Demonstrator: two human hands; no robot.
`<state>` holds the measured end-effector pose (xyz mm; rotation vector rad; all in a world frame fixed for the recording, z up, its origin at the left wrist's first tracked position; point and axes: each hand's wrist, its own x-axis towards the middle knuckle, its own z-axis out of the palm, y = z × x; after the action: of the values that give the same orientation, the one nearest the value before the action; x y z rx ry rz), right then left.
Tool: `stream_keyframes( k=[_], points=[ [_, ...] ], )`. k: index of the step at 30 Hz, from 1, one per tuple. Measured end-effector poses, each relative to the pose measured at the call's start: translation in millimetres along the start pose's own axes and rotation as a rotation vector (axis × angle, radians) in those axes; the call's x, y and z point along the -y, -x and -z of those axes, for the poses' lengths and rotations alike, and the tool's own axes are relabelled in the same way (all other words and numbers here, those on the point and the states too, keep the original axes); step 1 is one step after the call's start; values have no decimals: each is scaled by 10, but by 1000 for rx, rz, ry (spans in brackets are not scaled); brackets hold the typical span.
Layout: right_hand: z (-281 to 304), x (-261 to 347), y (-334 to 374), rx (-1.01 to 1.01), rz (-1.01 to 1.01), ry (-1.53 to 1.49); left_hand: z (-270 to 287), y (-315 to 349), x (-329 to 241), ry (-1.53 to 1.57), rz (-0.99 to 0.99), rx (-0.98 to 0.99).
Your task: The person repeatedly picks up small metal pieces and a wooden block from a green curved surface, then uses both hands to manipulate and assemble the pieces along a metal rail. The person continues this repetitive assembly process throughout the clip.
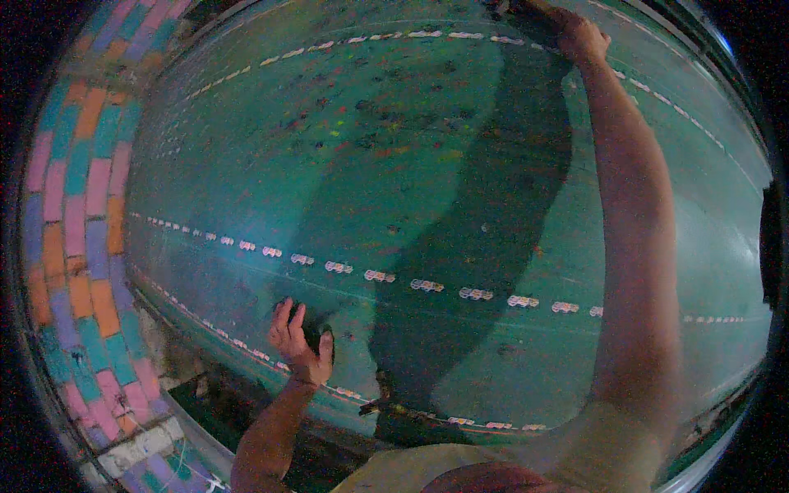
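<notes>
At the far right of the green surface [238, 156], a dark item [530, 23], probably light, soft and best held bunched, meets the right hand [582, 39], whose grip cannot be told, while the left hand [300, 341] spreads wide over the surface's near-left side.

Right arm [637, 214] outstretched forward; left hand [302, 343] lower, thumb [326, 345] apart.

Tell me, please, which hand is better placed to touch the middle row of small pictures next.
Probably the left hand: it appears open, close below the middle row. The right hand is stretched far from that row, near the top of the view.
</notes>
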<state>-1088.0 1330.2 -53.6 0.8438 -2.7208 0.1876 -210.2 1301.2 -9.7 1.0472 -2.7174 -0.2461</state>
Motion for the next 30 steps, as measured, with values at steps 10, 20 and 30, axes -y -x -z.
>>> stream_keyframes(
  k=[10,20,30],
  points=[
    [255,551,838,4,654,-353,67,49,-162,12,101,-16],
    [1808,-452,3817,164,717,-402,-74,-10,-110,-21,94,-82],
    [2729,-1029,6122,186,475,-399,-127,-1,-70,-50,59,-180]
  ],
)
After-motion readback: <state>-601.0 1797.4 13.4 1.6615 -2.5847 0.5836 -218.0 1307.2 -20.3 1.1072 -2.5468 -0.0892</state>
